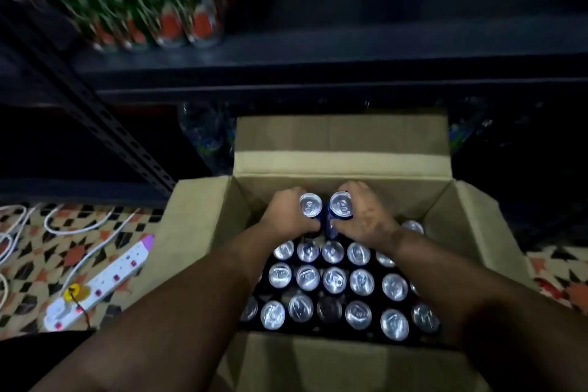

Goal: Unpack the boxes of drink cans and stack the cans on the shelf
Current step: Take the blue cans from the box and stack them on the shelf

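Cardboard made up the open box (343, 149) I was looking down into, its flaps folded outward, standing on the patterned floor (38, 251) just in front of the dark metal shelf (286, 51). Inside the box, rows of silver-topped cans (334, 280) stood upright. At the far side of the box my left hand (286, 216) had its fingers curled round one blue can (310, 205), and my right hand (369, 216) had its fingers wrapped round a second blue can (341, 204) just beside it; both cans stood higher than the rows. On the shelf, to the left above the box, green cans (143, 0) stood blurred. Left of the box a white power strip (98, 283) lay on the floor with white cables (63, 226) near it.
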